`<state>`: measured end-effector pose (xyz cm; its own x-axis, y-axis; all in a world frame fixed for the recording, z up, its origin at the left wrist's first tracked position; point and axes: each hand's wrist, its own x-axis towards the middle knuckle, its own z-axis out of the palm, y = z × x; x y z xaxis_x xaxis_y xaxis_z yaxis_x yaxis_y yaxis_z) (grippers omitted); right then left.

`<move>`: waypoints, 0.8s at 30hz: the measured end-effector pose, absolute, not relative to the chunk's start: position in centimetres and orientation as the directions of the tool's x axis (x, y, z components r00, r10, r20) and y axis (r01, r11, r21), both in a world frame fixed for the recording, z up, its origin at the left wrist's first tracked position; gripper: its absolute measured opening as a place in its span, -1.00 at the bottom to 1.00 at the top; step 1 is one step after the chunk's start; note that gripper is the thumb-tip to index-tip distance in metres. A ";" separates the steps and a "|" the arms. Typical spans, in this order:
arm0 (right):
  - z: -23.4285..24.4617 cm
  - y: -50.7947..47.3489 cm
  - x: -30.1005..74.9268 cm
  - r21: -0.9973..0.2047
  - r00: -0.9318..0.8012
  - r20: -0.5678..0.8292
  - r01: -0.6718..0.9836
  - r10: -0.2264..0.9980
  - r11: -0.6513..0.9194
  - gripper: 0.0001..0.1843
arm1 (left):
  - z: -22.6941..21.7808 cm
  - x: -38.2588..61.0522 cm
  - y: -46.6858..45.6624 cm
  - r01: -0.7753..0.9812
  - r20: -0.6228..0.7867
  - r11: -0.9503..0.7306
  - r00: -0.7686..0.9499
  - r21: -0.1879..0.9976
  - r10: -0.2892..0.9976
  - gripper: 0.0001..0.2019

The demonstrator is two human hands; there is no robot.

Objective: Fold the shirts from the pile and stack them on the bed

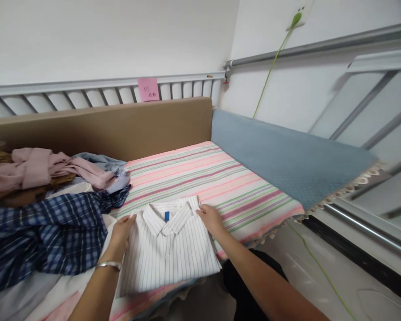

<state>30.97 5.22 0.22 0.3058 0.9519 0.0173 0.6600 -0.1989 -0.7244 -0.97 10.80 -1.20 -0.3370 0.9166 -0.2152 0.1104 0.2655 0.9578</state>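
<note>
A white shirt [167,258] with thin dark stripes lies folded near the front edge of the bed, collar facing away from me. A small blue label shows inside its collar. At its left shoulder edge, the fingers of my left hand [120,231] are closed on the cloth; a silver bracelet circles that wrist. My right hand [211,218] pinches the opposite shoulder edge between thumb and fingers. Beneath the shirt is a striped sheet [187,171] in pink, green and white.
To the left, a blue plaid shirt [53,232] and a pink garment [36,167] lie in a heap of clothes. A brown panel [137,127] borders the back, and a blue padded cloth [274,154] the right. A green cable [274,62] hangs from a wall socket.
</note>
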 end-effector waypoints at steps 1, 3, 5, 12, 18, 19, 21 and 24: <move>0.3 5.4 30.9 -0.734 0.302 0.070 0.661 0.951 -0.156 -0.75 | -1.5 -1.0 10.9 0.100 -0.211 0.256 -0.329 0.962 0.921 -0.73; 0.3 5.9 30.7 -0.731 0.307 0.136 0.673 0.942 -0.114 -0.73 | -2.2 -0.9 11.1 0.100 -0.210 0.255 -0.333 0.962 0.919 -0.74; 0.0 6.4 30.7 -0.701 0.308 0.114 0.699 0.944 -0.144 -0.76 | -3.0 -0.8 11.2 0.141 -0.204 0.273 -0.374 0.952 0.905 -0.76; -0.9 6.8 31.7 -0.681 0.333 0.009 0.692 0.943 -0.237 -0.78 | -1.9 -1.0 10.3 0.345 -0.103 0.273 -0.439 0.898 0.893 -0.73; -0.9 4.0 32.9 -0.741 0.328 -0.088 0.609 0.940 -0.282 -0.68 | -3.1 -3.8 6.3 0.524 -0.112 0.306 -0.369 0.795 0.923 -0.47; -0.9 3.5 32.7 -0.749 0.318 -0.112 0.595 0.941 -0.290 -0.67 | -3.4 -4.2 6.0 0.543 -0.146 0.332 -0.357 0.771 0.923 -0.47; -0.9 2.7 32.0 -0.765 0.301 -0.160 0.564 0.940 -0.311 -0.67 | -3.6 -4.5 5.9 0.533 -0.227 0.383 -0.335 0.755 0.914 -0.50; -0.7 1.8 30.8 -0.794 0.275 -0.222 0.506 0.935 -0.337 -0.71 | -2.4 -3.8 6.2 0.471 -0.336 0.438 -0.288 0.766 0.897 -0.62</move>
